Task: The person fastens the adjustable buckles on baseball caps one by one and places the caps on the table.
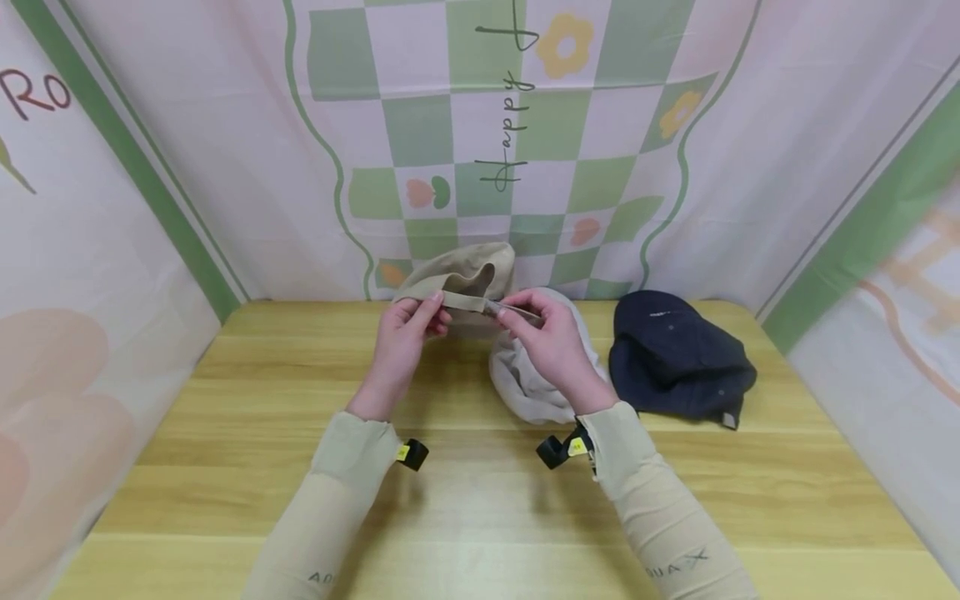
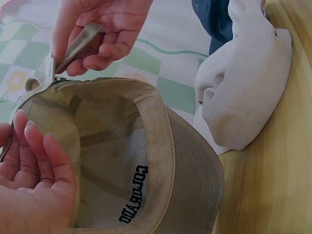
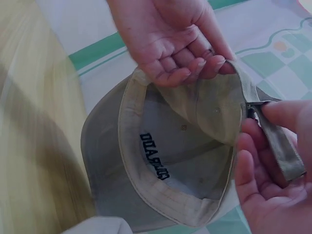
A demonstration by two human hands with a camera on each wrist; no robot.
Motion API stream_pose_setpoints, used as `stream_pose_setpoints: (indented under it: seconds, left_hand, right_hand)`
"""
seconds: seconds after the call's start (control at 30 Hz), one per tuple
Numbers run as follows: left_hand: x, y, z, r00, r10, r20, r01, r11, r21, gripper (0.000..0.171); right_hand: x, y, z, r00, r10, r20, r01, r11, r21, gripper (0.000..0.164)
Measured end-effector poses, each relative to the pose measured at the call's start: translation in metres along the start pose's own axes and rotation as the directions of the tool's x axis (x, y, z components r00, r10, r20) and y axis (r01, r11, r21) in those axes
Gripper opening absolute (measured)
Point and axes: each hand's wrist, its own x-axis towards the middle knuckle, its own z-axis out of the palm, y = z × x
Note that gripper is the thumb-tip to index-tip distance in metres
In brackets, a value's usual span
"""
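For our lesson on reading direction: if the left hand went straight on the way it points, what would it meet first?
Most likely the tan cap, whose back strap the left hand pinches; depth here is hard to judge.

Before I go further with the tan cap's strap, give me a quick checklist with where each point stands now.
1. Left hand holding the tan cap by its back edge: ok.
2. Right hand pinching the strap beside the buckle: ok.
3. Strap's loose end tucked away: not ok; it sticks out past the buckle.
4. Buckle fastened tight: cannot tell; too small and partly covered.
5. White cap and navy cap resting on the table, neither one gripped: ok.
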Motion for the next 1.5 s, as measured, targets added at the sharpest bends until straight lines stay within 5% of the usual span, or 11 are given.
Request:
stream_pose_setpoints:
  seconds: [0.3, 1.03, 1.27, 1.5]
  left_hand:
    - [0.0005, -0.0020, 0.0015, 1.000, 0.009, -0.009, -0.009, 1.000, -0.012, 0.027]
    - [-0.0010, -0.0017, -0.0003, 1.000, 0.011, -0.007, -0.011, 1.000, -0.006, 0.030]
    - [-0.0013, -0.0021, -0.0009, 1.000, 0.012, -0.021, -0.012, 1.000, 0.000, 0.030]
    - [-0.0024, 0.0007, -0.0002, 0.999, 0.014, -0.030, -0.015, 1.000, -0.023, 0.025]
  right_hand:
    - [-0.0011, -0.0040, -0.0012, 0.993, -0.056, -0.108, 0.062, 0.997, 0.055, 0.012]
    - [-0.0022, -0.0076, 0.0002, 0.997, -0.066, -0.028, 0.068, 0.994, 0.084, 0.014]
    - [-0.0018, -0.0074, -0.0017, 0.999, -0.022, 0.036, 0.020, 0.997, 0.077, 0.015]
    - [-0.0032, 0.0005, -0.0016, 0.987, 0.137, 0.086, -0.143, 0.987, 0.068, 0.016]
